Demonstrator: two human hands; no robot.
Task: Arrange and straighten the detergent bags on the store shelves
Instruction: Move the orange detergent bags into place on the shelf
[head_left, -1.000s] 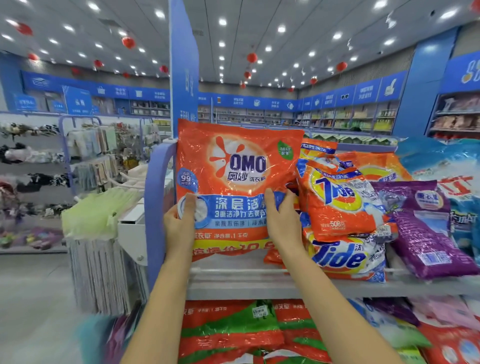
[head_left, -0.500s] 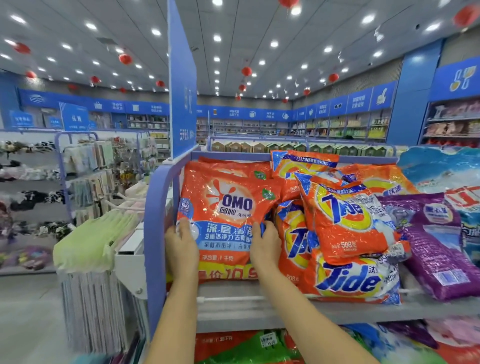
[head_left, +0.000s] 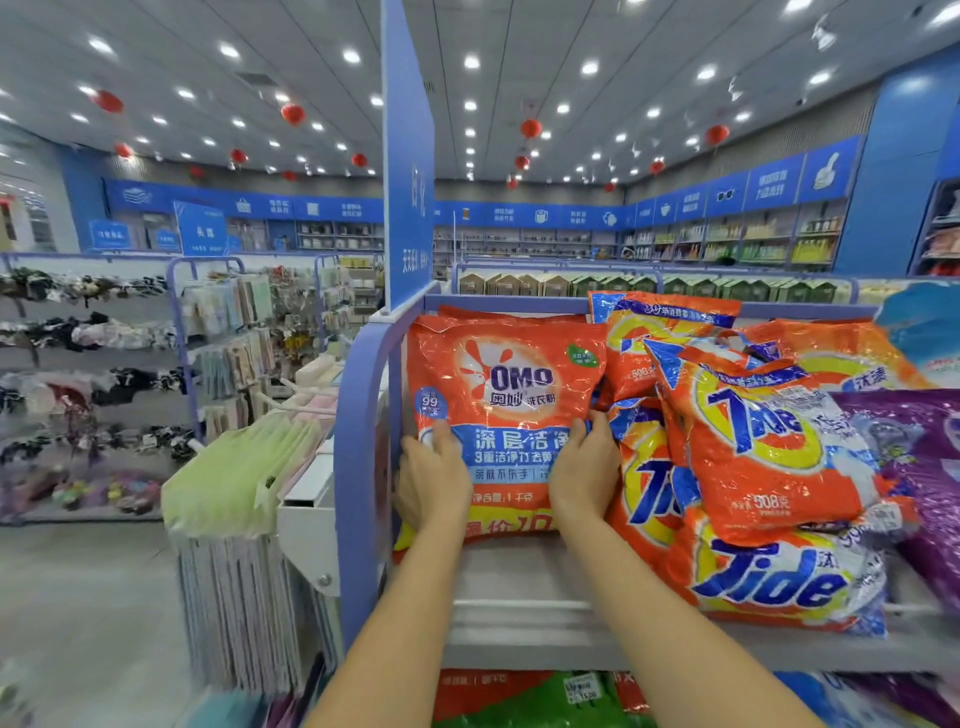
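Note:
An orange OMO detergent bag (head_left: 509, 384) stands upright at the left end of the top shelf (head_left: 519, 587), with another OMO bag just behind it. My left hand (head_left: 431, 478) grips its lower left edge, thumb on the front. My right hand (head_left: 584, 467) grips its lower right edge, pressed against the neighbouring Tide bags. Several orange Tide bags (head_left: 769, 431) lie in a slanted, overlapping pile to the right, one flat at the shelf front (head_left: 779, 577). A purple bag (head_left: 919, 467) leans at the far right.
A blue shelf end frame (head_left: 358, 467) rises just left of my left hand. A rack of green and pastel hanging goods (head_left: 234, 467) stands beyond it. More detergent bags (head_left: 545, 696) fill the shelf below. An aisle floor (head_left: 78, 597) lies to the left.
The OMO bag, held high in both hands a second ago, has come down and back onto the shelf's left end and now stands against the rear bag.

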